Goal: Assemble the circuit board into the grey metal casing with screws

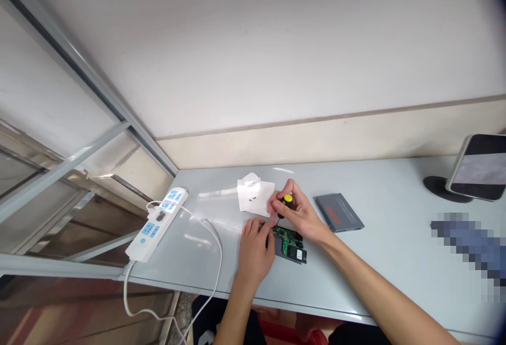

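A green circuit board (291,241) in a dark tray lies on the pale grey desk (387,260). My left hand (255,247) rests on the board's left end, fingers curled down on it. My right hand (297,209) grips a screwdriver with a black and yellow handle (287,201), held upright over the board. Just behind the hands lies a white sheet of paper (255,197) with two small dark screws on it.
A grey metal cover with an orange label (339,212) lies right of my hands. A white power strip (158,222) with its cable sits at the desk's left end. A phone on a round stand (478,168) is at the far right. A wall runs behind.
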The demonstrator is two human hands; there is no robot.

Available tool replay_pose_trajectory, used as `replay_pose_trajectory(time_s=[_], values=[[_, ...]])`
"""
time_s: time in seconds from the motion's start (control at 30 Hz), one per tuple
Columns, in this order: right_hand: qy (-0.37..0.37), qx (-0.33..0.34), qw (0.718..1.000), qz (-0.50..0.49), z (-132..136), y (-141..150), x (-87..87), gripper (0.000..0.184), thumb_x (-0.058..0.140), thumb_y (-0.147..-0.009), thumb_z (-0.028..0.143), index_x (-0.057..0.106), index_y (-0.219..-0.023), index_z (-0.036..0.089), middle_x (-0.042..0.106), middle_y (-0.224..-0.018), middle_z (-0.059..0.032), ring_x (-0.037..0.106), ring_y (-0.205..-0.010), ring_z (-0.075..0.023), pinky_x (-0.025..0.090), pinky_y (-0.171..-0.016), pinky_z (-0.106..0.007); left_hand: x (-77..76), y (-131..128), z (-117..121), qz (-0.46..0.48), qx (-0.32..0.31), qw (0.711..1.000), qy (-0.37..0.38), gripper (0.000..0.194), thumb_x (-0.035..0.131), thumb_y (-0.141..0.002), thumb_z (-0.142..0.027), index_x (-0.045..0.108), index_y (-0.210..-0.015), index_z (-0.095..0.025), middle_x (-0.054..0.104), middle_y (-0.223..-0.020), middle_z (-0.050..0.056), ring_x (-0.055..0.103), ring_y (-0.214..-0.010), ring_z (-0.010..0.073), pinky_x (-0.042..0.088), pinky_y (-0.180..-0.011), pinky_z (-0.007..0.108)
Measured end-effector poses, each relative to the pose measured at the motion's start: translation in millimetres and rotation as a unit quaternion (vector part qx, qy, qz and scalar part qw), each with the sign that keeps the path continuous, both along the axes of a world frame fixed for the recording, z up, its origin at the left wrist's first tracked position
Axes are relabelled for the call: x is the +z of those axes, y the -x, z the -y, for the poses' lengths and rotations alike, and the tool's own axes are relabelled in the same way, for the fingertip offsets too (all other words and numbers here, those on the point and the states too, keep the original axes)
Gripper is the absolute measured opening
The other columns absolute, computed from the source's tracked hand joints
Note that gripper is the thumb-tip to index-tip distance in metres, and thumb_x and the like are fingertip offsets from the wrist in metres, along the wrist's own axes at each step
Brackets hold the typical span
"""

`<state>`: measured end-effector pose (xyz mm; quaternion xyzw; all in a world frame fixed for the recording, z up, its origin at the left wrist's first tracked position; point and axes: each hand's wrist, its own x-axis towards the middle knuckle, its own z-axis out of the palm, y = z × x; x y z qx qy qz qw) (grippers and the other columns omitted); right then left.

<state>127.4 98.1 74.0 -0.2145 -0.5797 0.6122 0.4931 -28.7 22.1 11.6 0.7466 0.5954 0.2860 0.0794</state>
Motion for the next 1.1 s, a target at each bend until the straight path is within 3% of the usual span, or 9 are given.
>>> replay_pose_trajectory(time_s=[0.1, 0.2, 0.4, 0.53, 0.63, 0.8, 0.9, 1.0, 1.1], values=[[-0.026, 0.009, 0.999, 0.035, 0, 2, -6.3, 0.030, 0.051, -0.107, 0.057, 0.053, -0.107, 0.026, 0.048, -0.080, 0.0034, 0.044, -0.065, -0.0141, 0.041, -0.064, -0.030, -0.4, 0, 0, -0.002, 0.003, 1.000, 0.007, 0.030, 0.053, -0.102, -0.010, 0.068, -0.120, -0.027, 0.067, -0.107, 0.006, 0.060, -0.100, 0.0259, 0.051, -0.090, 0.044], [-0.020, 0.042, 0.997, 0.054, 3, 3, -2.4, 0.046, 0.033, -0.111, 0.059, 0.062, -0.116, 0.024, 0.051, -0.085, -0.0010, 0.049, -0.075, -0.0172, 0.046, -0.072, -0.035, -2.0, 0, -1, 0.001, 0.002, 1.000, 0.001, 0.030, 0.052, -0.102, -0.010, 0.067, -0.122, -0.026, 0.067, -0.109, 0.006, 0.060, -0.102, 0.0259, 0.051, -0.091, 0.044], [0.000, 0.016, 1.000, 0.012, 2, -2, 7.9, 0.030, 0.072, -0.098, 0.048, 0.052, -0.099, 0.026, 0.063, -0.115, -0.0050, 0.066, -0.087, -0.0169, 0.055, -0.082, -0.038, -2.2, 1, 0, 0.000, -0.001, 1.000, 0.011, 0.029, 0.052, -0.103, -0.011, 0.067, -0.122, -0.027, 0.067, -0.111, 0.007, 0.060, -0.104, 0.0266, 0.050, -0.091, 0.046], [-0.015, -0.003, 0.999, 0.050, -1, -4, -0.3, 0.035, 0.051, -0.105, 0.060, 0.056, -0.111, 0.026, 0.050, -0.077, 0.0031, 0.046, -0.064, -0.0153, 0.046, -0.064, -0.032, -0.8, 0, 0, -0.001, 0.003, 1.000, 0.011, 0.030, 0.052, -0.103, -0.011, 0.068, -0.121, -0.027, 0.068, -0.110, 0.007, 0.060, -0.103, 0.0265, 0.051, -0.090, 0.045], [-0.022, 0.034, 0.998, 0.056, -1, -3, 0.1, 0.049, 0.033, -0.110, 0.061, 0.062, -0.123, 0.024, 0.051, -0.082, -0.0005, 0.050, -0.073, -0.0180, 0.047, -0.072, -0.036, -0.6, 0, -1, 0.000, 0.004, 1.000, 0.004, 0.029, 0.052, -0.103, -0.011, 0.069, -0.121, -0.027, 0.068, -0.110, 0.006, 0.061, -0.103, 0.0264, 0.052, -0.091, 0.045], [-0.018, 0.017, 0.999, 0.022, 0, -4, 7.2, 0.026, 0.068, -0.101, 0.047, 0.056, -0.097, 0.024, 0.063, -0.109, -0.0054, 0.063, -0.090, -0.0181, 0.051, -0.084, -0.037, -1.4, 1, -1, -0.001, 0.002, 1.000, 0.004, 0.030, 0.054, -0.102, -0.011, 0.069, -0.121, -0.027, 0.068, -0.109, 0.006, 0.062, -0.104, 0.0261, 0.052, -0.091, 0.045], [0.002, -0.015, 1.000, 0.013, -3, -5, 0.4, 0.034, 0.068, -0.100, 0.049, 0.045, -0.092, 0.027, 0.058, -0.084, 0.0026, 0.054, -0.067, -0.0138, 0.045, -0.066, -0.031, -2.1, 1, -1, 0.003, 0.000, 1.000, 0.001, 0.030, 0.054, -0.102, -0.011, 0.070, -0.121, -0.028, 0.068, -0.108, 0.006, 0.062, -0.103, 0.0257, 0.053, -0.091, 0.044], [0.002, -0.005, 1.000, 0.020, -6, -6, -7.1, 0.038, 0.055, -0.102, 0.065, 0.052, -0.107, 0.028, 0.047, -0.078, 0.0042, 0.043, -0.063, -0.0146, 0.041, -0.062, -0.031, -2.7, 1, -1, 0.006, 0.001, 1.000, -0.001, 0.029, 0.052, -0.103, -0.012, 0.070, -0.120, -0.027, 0.067, -0.107, 0.007, 0.061, -0.102, 0.0258, 0.053, -0.091, 0.044], [0.004, 0.018, 0.999, 0.035, -5, -7, -4.3, 0.045, 0.039, -0.108, 0.064, 0.060, -0.123, 0.027, 0.052, -0.088, -0.0010, 0.050, -0.074, -0.0178, 0.047, -0.073, -0.035, -3.1, 1, -1, 0.009, -0.004, 1.000, -0.002, 0.030, 0.050, -0.104, -0.012, 0.069, -0.122, -0.027, 0.067, -0.109, 0.007, 0.062, -0.102, 0.0254, 0.053, -0.091, 0.044]])
